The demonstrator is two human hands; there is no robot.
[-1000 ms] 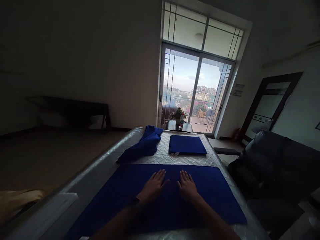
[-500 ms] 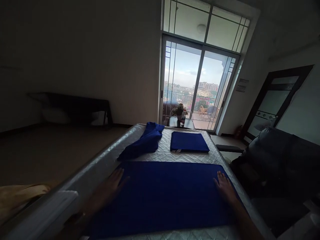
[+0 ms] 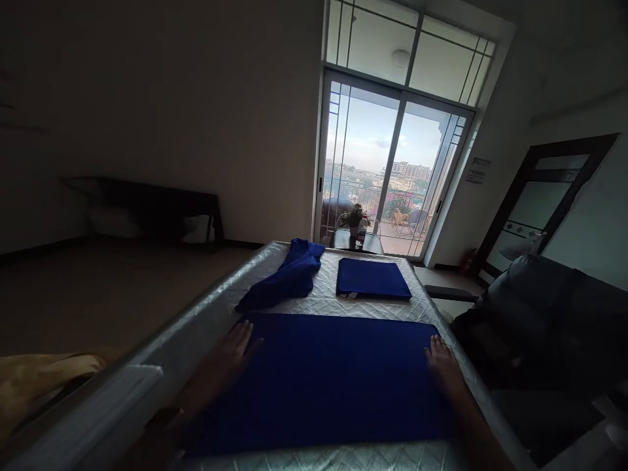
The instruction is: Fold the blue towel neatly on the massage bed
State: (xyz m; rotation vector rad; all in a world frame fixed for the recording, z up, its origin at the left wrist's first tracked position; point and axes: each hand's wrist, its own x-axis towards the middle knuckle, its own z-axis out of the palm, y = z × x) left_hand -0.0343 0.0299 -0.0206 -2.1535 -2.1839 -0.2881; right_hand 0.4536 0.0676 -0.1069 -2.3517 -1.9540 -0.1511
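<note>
A dark blue cloth [image 3: 333,386], folded into a wide flat rectangle, lies on the pale quilted mattress [image 3: 314,461] in front of me. My left hand [image 3: 238,347] rests flat near its far left corner, fingers stretched out. On the opposite side, my right hand [image 3: 443,363] lies flat by the far right corner with its fingers extended. Neither hand grips the fabric. Beyond it sits a smaller neatly folded blue cloth [image 3: 373,279], a white tag showing at its near edge. Left of that, a crumpled blue cloth [image 3: 287,276] lies loosely heaped.
A black leather sofa [image 3: 549,314] stands to the right of the mattress. Past the far end is a small dark table [image 3: 353,243] with a potted plant and a bottle, before a glass sliding door [image 3: 367,163]. Yellowish fabric [image 3: 44,386] lies at lower left.
The view has shifted slightly. Both hands stay flat on the blue cloth at its sides, with little movement over it; the other cloths lie as before.
</note>
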